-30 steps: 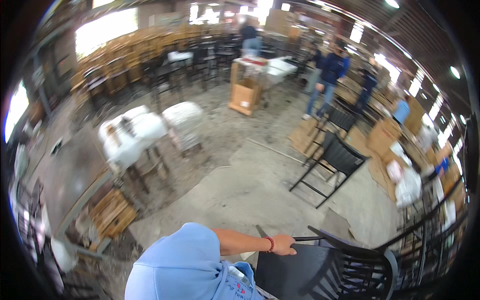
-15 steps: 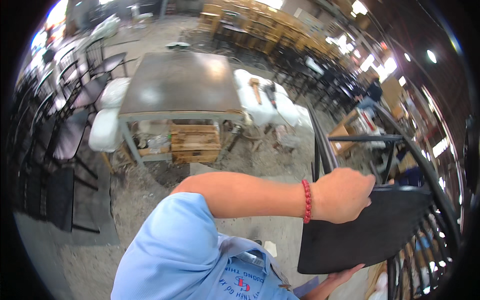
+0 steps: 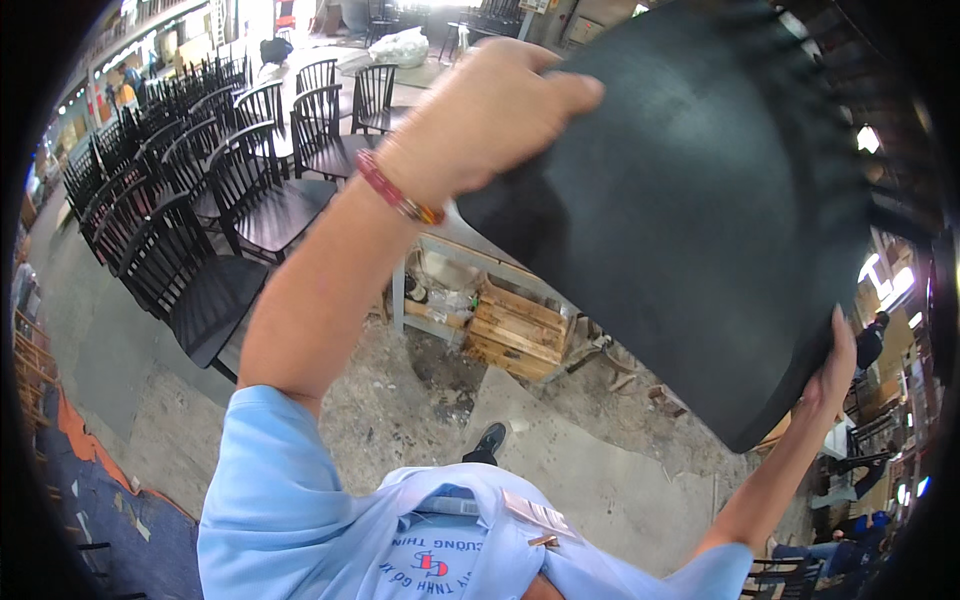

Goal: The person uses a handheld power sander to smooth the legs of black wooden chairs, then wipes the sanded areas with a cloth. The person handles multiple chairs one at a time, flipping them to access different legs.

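A black wooden chair [image 3: 680, 230] is held up in front of me, its broad seat tilted toward me and its spindled back blurred at the upper right. My left hand [image 3: 500, 115], with a red beaded bracelet at the wrist, is closed on the seat's upper left edge. The thumb lies near that edge, while the other fingertips are hidden. At the seat's lower right edge, my right hand [image 3: 832, 368] supports it, its fingers partly behind the rim. The chair's legs are hidden behind the seat.
Beyond the chair, a work table [image 3: 465, 250] is mostly covered by it; a wooden crate [image 3: 515, 330] sits beneath. Rows of black chairs [image 3: 215, 290] stand on the left. Orange-edged sheeting [image 3: 85, 440] lies at lower left. People [image 3: 870, 340] are at the far right.
The chair has been lifted and swung leftward, its seat now tilted up toward me. Both hands have risen with it. My view has turned left, bringing more of the chair rows into sight.
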`<state>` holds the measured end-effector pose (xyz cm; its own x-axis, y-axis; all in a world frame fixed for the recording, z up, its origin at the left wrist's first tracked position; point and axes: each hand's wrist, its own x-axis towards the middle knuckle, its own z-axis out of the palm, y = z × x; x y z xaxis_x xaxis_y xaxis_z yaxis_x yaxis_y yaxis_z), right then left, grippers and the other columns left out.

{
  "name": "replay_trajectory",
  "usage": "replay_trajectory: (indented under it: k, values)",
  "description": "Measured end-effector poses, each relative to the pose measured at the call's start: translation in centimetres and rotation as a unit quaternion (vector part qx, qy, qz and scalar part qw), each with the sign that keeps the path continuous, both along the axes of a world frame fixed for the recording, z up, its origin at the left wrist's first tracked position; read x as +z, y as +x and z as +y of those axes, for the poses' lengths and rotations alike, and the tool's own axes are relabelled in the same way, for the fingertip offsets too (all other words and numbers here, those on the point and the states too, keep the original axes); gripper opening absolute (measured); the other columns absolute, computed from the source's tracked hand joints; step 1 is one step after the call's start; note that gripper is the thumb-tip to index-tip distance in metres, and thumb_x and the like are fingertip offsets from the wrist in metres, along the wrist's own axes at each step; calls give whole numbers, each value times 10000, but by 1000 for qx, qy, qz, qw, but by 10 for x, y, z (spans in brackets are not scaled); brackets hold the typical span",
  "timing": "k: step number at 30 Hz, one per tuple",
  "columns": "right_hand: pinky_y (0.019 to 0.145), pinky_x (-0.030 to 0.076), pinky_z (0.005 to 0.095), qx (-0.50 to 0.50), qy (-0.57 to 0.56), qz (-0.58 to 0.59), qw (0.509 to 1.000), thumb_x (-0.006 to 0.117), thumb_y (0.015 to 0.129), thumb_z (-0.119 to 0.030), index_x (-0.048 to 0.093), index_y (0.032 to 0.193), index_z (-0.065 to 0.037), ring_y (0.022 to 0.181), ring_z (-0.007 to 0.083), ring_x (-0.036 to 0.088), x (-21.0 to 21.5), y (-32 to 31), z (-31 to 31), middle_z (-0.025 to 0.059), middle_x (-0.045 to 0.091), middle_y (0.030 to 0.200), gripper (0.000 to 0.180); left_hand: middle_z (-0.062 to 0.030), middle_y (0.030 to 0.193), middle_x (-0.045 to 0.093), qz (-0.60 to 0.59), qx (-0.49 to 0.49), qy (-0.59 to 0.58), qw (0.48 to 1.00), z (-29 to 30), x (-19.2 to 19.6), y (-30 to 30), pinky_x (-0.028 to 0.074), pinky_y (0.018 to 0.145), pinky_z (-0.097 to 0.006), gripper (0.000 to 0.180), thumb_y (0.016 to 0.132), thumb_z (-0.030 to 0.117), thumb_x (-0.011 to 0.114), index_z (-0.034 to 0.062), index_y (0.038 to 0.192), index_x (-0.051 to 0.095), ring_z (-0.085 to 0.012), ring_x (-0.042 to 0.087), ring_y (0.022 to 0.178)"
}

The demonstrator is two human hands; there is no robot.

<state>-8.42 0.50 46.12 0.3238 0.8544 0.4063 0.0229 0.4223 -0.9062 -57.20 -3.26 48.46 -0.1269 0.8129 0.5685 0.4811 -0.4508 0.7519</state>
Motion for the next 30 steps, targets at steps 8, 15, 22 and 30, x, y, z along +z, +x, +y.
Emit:
replay_trajectory:
  k: [8,15,22,30]
  values:
    - [866,475,264,-9,57,-251,966,632,933,-274,652,1202,29,960,133,647,94,-67,218,71,705,1049,406,-162,1127,680,-110,-45,-45,992,150,35,-64,478,939,-293,371,917,204,669,-106,1121,655,-199,624,1043]
    - [887,478,262,158,102,-293,938,501,995,-258,645,1223,-26,1022,152,617,154,-31,450,61,668,1141,356,-187,1205,662,-127,-77,-63,987,292,82,-109,469,991,-365,478,932,316,667,-79,1198,616,-247,613,1128]
    - [1073,373,365,280,146,260,913,396,1035,-429,385,1480,-82,1251,219,511,13,-91,541,79,554,1353,564,-147,1043,686,-190,-142,205,950,465,-34,-122,532,815,-364,604,957,409,602,-51,1322,464,-237,673,904]
    - [631,461,248,-64,81,-5,995,798,828,-264,625,913,-49,665,86,555,-94,-194,600,-2,591,784,289,-82,821,658,-137,38,89,986,571,-81,-81,501,654,-335,498,760,380,816,-1,1043,664,-153,595,715]
